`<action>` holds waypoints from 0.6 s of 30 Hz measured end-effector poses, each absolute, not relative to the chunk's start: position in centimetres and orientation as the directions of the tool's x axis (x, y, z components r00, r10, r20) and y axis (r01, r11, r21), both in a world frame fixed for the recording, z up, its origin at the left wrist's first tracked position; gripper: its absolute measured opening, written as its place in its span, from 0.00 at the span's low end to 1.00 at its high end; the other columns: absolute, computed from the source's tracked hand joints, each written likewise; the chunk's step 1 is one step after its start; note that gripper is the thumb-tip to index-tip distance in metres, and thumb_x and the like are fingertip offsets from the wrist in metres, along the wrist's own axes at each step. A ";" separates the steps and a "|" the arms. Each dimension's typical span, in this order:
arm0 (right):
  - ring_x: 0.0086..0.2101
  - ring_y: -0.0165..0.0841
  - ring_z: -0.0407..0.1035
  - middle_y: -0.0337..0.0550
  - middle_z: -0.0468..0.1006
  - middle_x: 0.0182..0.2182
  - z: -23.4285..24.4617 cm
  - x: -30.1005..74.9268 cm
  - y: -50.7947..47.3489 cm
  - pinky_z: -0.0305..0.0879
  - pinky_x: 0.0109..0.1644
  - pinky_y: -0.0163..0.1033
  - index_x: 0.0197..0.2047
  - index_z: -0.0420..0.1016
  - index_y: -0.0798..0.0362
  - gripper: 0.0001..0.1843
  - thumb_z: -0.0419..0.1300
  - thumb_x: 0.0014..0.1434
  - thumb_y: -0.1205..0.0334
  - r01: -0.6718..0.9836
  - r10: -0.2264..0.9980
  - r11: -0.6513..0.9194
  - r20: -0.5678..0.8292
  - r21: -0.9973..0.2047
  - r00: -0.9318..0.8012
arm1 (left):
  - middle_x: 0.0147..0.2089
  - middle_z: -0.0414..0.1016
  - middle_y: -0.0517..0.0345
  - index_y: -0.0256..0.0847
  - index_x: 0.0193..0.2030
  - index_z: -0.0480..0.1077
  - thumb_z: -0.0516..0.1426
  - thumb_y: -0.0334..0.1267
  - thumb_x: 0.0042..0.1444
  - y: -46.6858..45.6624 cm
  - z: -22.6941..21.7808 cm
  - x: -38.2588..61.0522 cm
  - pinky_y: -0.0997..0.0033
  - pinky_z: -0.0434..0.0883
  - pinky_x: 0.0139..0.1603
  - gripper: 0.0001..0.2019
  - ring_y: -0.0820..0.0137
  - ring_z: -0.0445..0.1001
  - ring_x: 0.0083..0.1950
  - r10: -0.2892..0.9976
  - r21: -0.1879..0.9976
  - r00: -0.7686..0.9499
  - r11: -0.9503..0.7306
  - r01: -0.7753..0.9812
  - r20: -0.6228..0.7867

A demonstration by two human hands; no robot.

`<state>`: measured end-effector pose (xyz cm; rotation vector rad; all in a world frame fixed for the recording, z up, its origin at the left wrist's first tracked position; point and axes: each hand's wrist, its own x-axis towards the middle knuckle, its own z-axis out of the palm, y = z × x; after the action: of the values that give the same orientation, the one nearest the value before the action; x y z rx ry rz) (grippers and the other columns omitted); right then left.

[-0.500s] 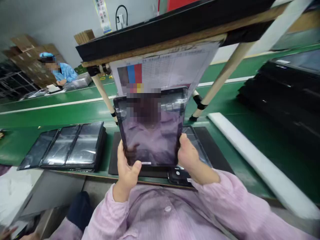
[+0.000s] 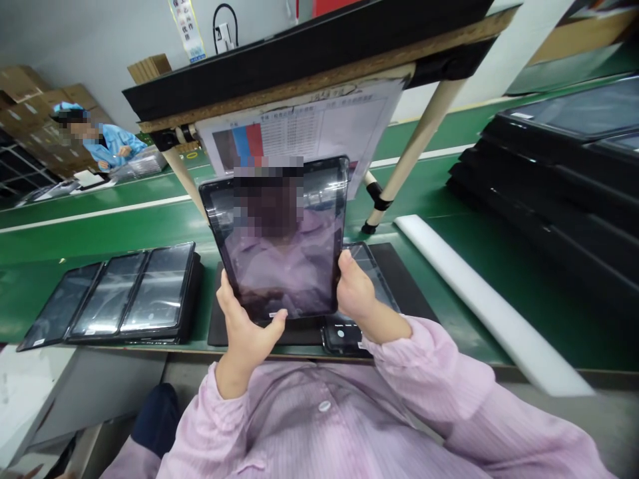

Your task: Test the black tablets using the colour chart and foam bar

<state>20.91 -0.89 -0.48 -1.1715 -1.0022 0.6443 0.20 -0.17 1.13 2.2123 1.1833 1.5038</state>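
A black tablet (image 2: 284, 266), its glossy screen dark and reflecting a pink shirt, is held up and tilted toward me above the bench. My left hand (image 2: 249, 332) grips its lower left corner, thumb near the small white label on the bottom edge. On the right edge, low down, my right hand (image 2: 355, 286) is closed round the frame. Behind and below lies a second tablet (image 2: 374, 273) on a dark mat (image 2: 407, 279), partly covered by my right hand and the held tablet. My fingers behind the held tablet are hidden.
Stacked tablets (image 2: 160, 289) lie at the left of the green bench (image 2: 424, 293). A white foam strip (image 2: 484, 299) runs along the right, beside tall black stacks (image 2: 544, 193). A shelf frame (image 2: 414, 146) with a printed sheet (image 2: 309, 126) stands ahead. A person in blue (image 2: 117, 143) sits far left.
The tablet and both hands appear slightly farther left and higher in view. The bench and shelf have also shifted left, as my head has turned a little. Both hands keep their hold.
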 end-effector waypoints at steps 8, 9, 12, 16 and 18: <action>0.64 0.43 0.63 0.48 0.75 0.58 1.1 20.7 -1.7 0.59 0.71 0.55 0.63 0.71 0.51 0.44 0.40 0.64 0.26 0.020 0.898 0.303 0.293 -0.953 0.328 | 0.63 0.68 0.45 0.49 0.69 0.59 0.67 0.50 0.54 0.1 0.8 -0.3 0.52 0.68 0.63 0.38 0.56 0.70 0.63 0.915 0.914 0.023 -0.400 -0.061 0.402; 0.67 0.43 0.59 0.48 0.72 0.62 1.6 20.8 -2.1 0.55 0.73 0.54 0.65 0.70 0.50 0.44 0.41 0.64 0.26 0.026 0.902 0.309 0.302 -0.951 0.309 | 0.61 0.72 0.48 0.52 0.67 0.63 0.64 0.52 0.57 0.3 0.9 -0.6 0.55 0.70 0.60 0.32 0.59 0.73 0.60 0.954 0.933 0.039 -0.282 -0.226 0.298; 0.72 0.40 0.46 0.44 0.55 0.72 3.4 20.9 -3.4 0.43 0.76 0.51 0.73 0.56 0.48 0.44 0.45 0.65 0.29 0.121 0.898 0.369 0.387 -0.922 0.208 | 0.62 0.75 0.58 0.60 0.62 0.69 0.61 0.52 0.60 0.2 0.9 -1.6 0.61 0.73 0.58 0.23 0.64 0.76 0.58 0.989 0.863 0.144 0.045 -0.504 0.032; 0.73 0.34 0.36 0.38 0.36 0.75 6.0 20.9 -4.8 0.39 0.77 0.44 0.78 0.33 0.47 0.39 0.42 0.72 0.41 0.251 0.850 0.508 0.526 -0.824 0.007 | 0.67 0.72 0.62 0.63 0.63 0.70 0.61 0.48 0.61 -0.9 -0.4 -1.8 0.60 0.73 0.60 0.22 0.64 0.74 0.62 0.980 0.782 0.173 0.185 -0.595 -0.100; 0.72 0.33 0.41 0.40 0.38 0.74 7.0 21.1 -5.0 0.44 0.75 0.42 0.77 0.29 0.49 0.39 0.42 0.73 0.44 0.289 0.828 0.543 0.561 -0.788 -0.024 | 0.67 0.71 0.61 0.62 0.63 0.70 0.60 0.47 0.62 -1.6 -1.1 -1.7 0.59 0.73 0.60 0.22 0.62 0.73 0.64 0.975 0.761 0.178 0.216 -0.612 -0.134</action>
<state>21.12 -4.96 7.02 -0.9748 -1.5876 0.5630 -1.65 -1.61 -1.09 0.6342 0.7040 1.2351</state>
